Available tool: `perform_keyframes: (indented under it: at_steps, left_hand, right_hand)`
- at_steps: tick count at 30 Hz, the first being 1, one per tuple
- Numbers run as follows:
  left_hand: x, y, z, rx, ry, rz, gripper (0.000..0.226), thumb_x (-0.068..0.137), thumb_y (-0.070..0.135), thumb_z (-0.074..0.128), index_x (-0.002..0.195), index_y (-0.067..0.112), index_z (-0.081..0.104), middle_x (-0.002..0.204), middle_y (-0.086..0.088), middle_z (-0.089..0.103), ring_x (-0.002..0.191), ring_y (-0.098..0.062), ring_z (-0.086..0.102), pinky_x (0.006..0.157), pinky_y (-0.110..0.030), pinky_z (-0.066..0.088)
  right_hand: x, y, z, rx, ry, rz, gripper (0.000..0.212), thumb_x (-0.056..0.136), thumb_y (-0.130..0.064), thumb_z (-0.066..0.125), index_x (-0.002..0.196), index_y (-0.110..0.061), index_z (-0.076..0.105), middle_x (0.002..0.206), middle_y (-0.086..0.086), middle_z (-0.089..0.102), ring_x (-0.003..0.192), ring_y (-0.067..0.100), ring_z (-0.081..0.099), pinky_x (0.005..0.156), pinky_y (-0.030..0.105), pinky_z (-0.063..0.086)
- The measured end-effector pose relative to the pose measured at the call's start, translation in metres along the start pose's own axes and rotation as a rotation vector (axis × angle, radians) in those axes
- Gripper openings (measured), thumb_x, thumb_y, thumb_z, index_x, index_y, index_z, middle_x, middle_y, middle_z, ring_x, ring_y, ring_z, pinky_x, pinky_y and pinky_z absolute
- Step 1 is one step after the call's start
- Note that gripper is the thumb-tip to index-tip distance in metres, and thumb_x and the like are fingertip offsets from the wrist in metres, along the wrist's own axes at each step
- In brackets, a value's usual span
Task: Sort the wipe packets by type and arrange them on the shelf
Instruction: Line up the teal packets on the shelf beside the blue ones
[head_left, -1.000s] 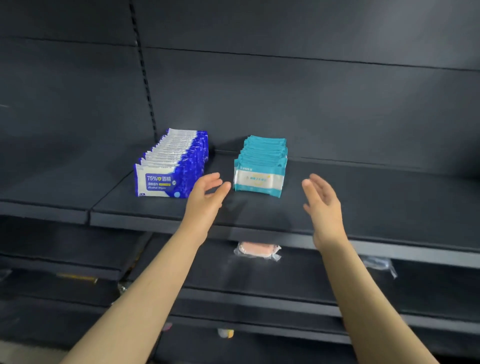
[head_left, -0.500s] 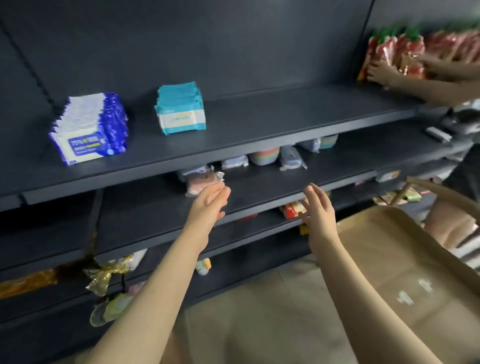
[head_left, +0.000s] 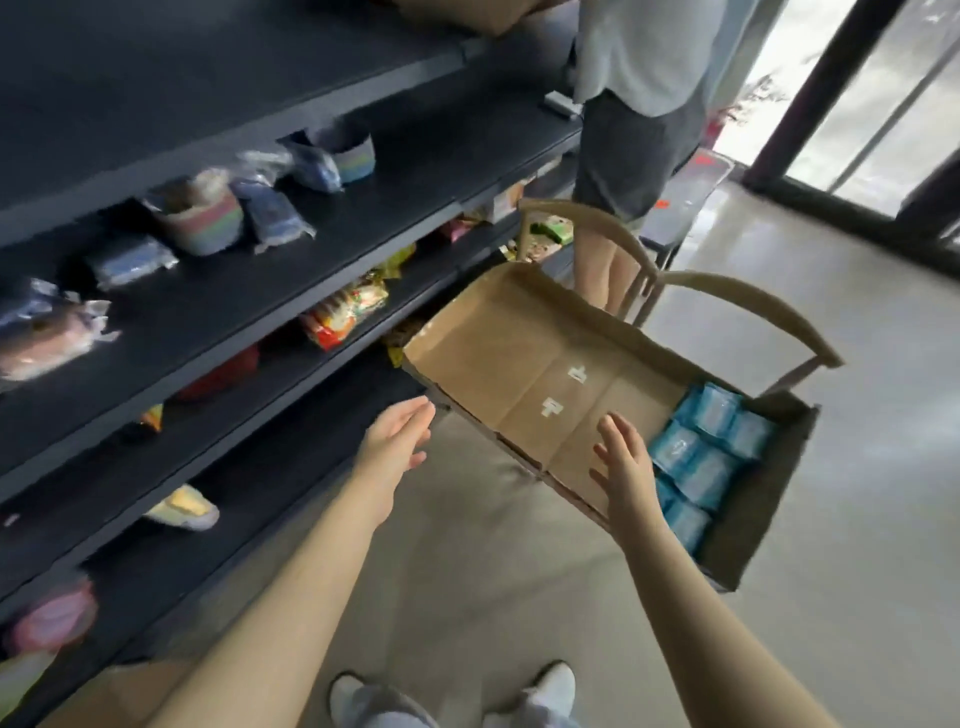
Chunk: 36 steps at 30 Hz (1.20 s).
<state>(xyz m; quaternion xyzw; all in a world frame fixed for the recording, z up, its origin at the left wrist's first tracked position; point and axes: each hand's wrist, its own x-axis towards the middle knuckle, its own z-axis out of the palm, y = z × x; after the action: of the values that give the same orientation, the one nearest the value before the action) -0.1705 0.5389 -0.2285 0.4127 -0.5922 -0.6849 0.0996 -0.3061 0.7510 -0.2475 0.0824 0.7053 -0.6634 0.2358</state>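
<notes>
Wipe packets next: both hands have left the shelf for the box.
Head view: light-blue plastic wipe packets (head_left: 709, 454) lie stacked at the far end of the brown cardboard box (head_left: 498, 358) on the floor; the left hand (head_left: 397, 441) and right hand (head_left: 621, 462), fingers spread and empty, now reach there from the dark metal shelf (head_left: 270, 306), likely fetching another batch.

Snack bags (head_left: 345, 314) on lower shelf

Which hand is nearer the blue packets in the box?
The right hand, open beside the light blue wipe packets in the cardboard box. The left hand hangs outside the box's near-left corner.
</notes>
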Motion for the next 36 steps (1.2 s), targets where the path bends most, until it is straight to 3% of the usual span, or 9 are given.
perform_keyframes:
  at_steps: [8, 13, 17, 20, 22, 26, 31, 33, 36]
  left_hand:
    - [0.028, -0.054, 0.155, 0.168, -0.181, -0.138, 0.027, 0.096, 0.040, 0.060, 0.120, 0.028, 0.062, 0.120, 0.011, 0.064, 0.109, -0.008, 0.062, 0.096, -0.033, 0.052]
    - [0.075, -0.099, 0.225, 0.297, -0.298, -0.229, 0.022, 0.095, 0.034, 0.062, 0.115, 0.025, 0.064, 0.121, 0.006, 0.064, 0.115, -0.012, 0.059, 0.088, -0.029, 0.050]
    - [0.119, -0.148, 0.271, 0.386, -0.384, -0.290, 0.026, 0.096, 0.032, 0.061, 0.119, 0.021, 0.062, 0.122, 0.003, 0.063, 0.114, -0.011, 0.057, 0.078, -0.020, 0.047]
    - [0.149, -0.187, 0.308, 0.466, -0.446, -0.315, 0.030, 0.094, 0.033, 0.063, 0.121, 0.020, 0.062, 0.124, 0.003, 0.063, 0.118, -0.011, 0.056, 0.098, -0.027, 0.046]
    - [0.164, -0.213, 0.332, 0.504, -0.488, -0.350, 0.029, 0.093, 0.035, 0.065, 0.119, 0.023, 0.062, 0.126, 0.003, 0.063, 0.120, -0.012, 0.056, 0.106, -0.032, 0.044]
    - [0.185, -0.256, 0.379, 0.525, -0.492, -0.409, 0.041, 0.093, 0.035, 0.065, 0.130, 0.020, 0.056, 0.130, 0.005, 0.058, 0.118, -0.010, 0.054, 0.100, -0.024, 0.041]
    - [0.200, -0.292, 0.409, 0.533, -0.466, -0.503, 0.064, 0.093, 0.035, 0.066, 0.148, 0.019, 0.039, 0.142, 0.002, 0.049, 0.123, -0.013, 0.050, 0.103, -0.029, 0.042]
    - [0.203, -0.302, 0.412, 0.568, -0.372, -0.462, 0.057, 0.092, 0.032, 0.066, 0.143, 0.017, 0.046, 0.137, 0.001, 0.052, 0.122, -0.016, 0.053, 0.103, -0.031, 0.044]
    - [0.202, -0.310, 0.410, 0.578, -0.293, -0.373, 0.037, 0.091, 0.021, 0.068, 0.126, 0.011, 0.061, 0.118, -0.001, 0.064, 0.105, -0.012, 0.057, 0.087, -0.023, 0.043]
  right_hand:
    - [0.070, 0.045, -0.142, 0.031, 0.192, 0.177, 0.048, 0.099, -0.044, 0.054, 0.142, -0.022, 0.048, 0.142, -0.004, 0.050, 0.128, 0.016, 0.048, 0.111, 0.040, 0.039]
    - [0.123, 0.091, -0.190, 0.011, 0.268, 0.345, 0.057, 0.097, -0.051, 0.054, 0.145, -0.022, 0.043, 0.143, -0.002, 0.052, 0.132, 0.018, 0.048, 0.114, 0.048, 0.036]
    - [0.170, 0.142, -0.215, 0.027, 0.280, 0.491, 0.072, 0.083, -0.070, 0.056, 0.139, -0.025, 0.051, 0.136, -0.003, 0.059, 0.126, 0.019, 0.054, 0.111, 0.048, 0.038]
    - [0.210, 0.196, -0.239, 0.063, 0.279, 0.569, 0.096, 0.059, -0.085, 0.064, 0.135, -0.028, 0.056, 0.130, -0.003, 0.065, 0.121, 0.022, 0.060, 0.109, 0.051, 0.043]
    - [0.225, 0.211, -0.247, 0.080, 0.280, 0.637, 0.083, 0.066, -0.080, 0.064, 0.131, -0.028, 0.058, 0.120, -0.003, 0.071, 0.112, 0.022, 0.066, 0.103, 0.050, 0.049]
    - [0.250, 0.225, -0.252, 0.058, 0.286, 0.673, 0.045, 0.099, -0.052, 0.048, 0.132, -0.024, 0.057, 0.119, -0.005, 0.068, 0.106, 0.011, 0.063, 0.078, 0.027, 0.044]
    - [0.265, 0.246, -0.244, -0.149, 0.418, 0.725, 0.058, 0.100, -0.047, 0.050, 0.147, -0.015, 0.043, 0.140, 0.006, 0.056, 0.125, 0.026, 0.056, 0.107, 0.041, 0.044]
    - [0.267, 0.247, -0.242, -0.248, 0.431, 0.715, 0.058, 0.101, -0.040, 0.050, 0.151, -0.011, 0.038, 0.141, 0.008, 0.054, 0.128, 0.027, 0.053, 0.105, 0.037, 0.043]
    - [0.271, 0.255, -0.240, -0.274, 0.441, 0.694, 0.053, 0.098, -0.037, 0.057, 0.143, -0.010, 0.047, 0.119, 0.004, 0.062, 0.107, 0.021, 0.061, 0.093, 0.035, 0.048]
